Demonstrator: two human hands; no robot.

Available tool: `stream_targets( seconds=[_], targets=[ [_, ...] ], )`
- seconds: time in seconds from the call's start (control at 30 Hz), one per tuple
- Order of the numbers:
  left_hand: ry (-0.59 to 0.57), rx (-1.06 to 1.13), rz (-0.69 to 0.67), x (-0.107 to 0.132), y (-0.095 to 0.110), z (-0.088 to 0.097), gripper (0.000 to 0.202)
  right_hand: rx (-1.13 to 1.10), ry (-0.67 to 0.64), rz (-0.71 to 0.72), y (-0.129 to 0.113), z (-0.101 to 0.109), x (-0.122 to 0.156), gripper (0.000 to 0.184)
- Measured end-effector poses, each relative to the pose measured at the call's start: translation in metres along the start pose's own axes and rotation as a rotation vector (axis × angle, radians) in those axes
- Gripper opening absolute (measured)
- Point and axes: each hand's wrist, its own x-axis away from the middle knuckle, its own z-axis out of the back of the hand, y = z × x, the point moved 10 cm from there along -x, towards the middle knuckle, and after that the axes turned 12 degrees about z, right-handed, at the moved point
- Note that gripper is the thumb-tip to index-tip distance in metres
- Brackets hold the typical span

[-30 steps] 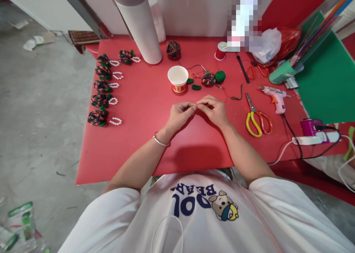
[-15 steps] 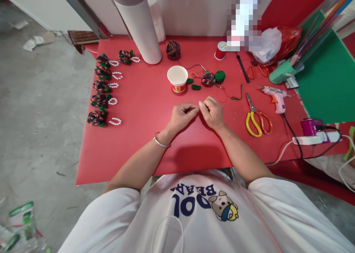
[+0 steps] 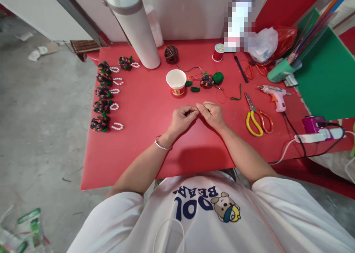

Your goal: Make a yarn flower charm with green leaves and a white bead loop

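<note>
My left hand (image 3: 182, 118) and my right hand (image 3: 211, 115) meet over the red table (image 3: 138, 149), each pinched closed with fingertips touching. Whatever lies between them is too small to make out. Just beyond stands a white paper cup (image 3: 176, 77) with small white beads inside. To its right lie small green knitted pieces (image 3: 195, 89), a multicoloured yarn bundle (image 3: 206, 80) and a green yarn ball (image 3: 218, 77). Several multicoloured yarn pieces (image 3: 102, 106) with white bead loops (image 3: 117, 126) line the table's left side.
Yellow-and-red-handled scissors (image 3: 254, 121) and a pink glue gun (image 3: 277, 94) with its cord lie to the right, near a power strip (image 3: 318, 135). A tall white flask (image 3: 138, 31), dark yarn ball (image 3: 171, 54) and red thread spool (image 3: 218, 52) stand at the back.
My fingertips stay together, with my right hand's grip shifting slightly. The whole view has tilted a little; the objects on the table keep their places.
</note>
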Motion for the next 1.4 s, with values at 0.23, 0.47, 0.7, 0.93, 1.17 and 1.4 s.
stream_targets(
  seconds=[0.23, 0.47, 0.7, 0.93, 1.17, 1.4],
  targets=[
    [-0.114, 0.134, 0.116, 0.001, -0.008, -0.009, 0.037, -0.173, 0.120, -0.111, 0.011, 0.010, 0.000, 0.072],
    [-0.109, 0.079, 0.121, 0.000, -0.010, -0.005, 0.029, -0.369, 0.031, -0.168, 0.013, -0.005, -0.001, 0.067],
    [-0.086, -0.081, 0.066, -0.001, -0.011, -0.003, 0.036, -0.430, -0.064, -0.153, 0.013, -0.015, -0.001, 0.067],
    [0.038, 0.055, 0.113, -0.004, -0.018, 0.013, 0.046, -0.559, -0.007, -0.115, 0.013, -0.013, -0.002, 0.044],
    [0.111, 0.136, 0.096, -0.003, -0.017, 0.021, 0.046, -0.514, -0.100, -0.032, 0.015, -0.023, -0.004, 0.033],
    [0.207, 0.232, 0.062, -0.003, -0.019, 0.031, 0.045, -0.479, -0.159, -0.036, 0.015, -0.026, -0.003, 0.024]
  ],
)
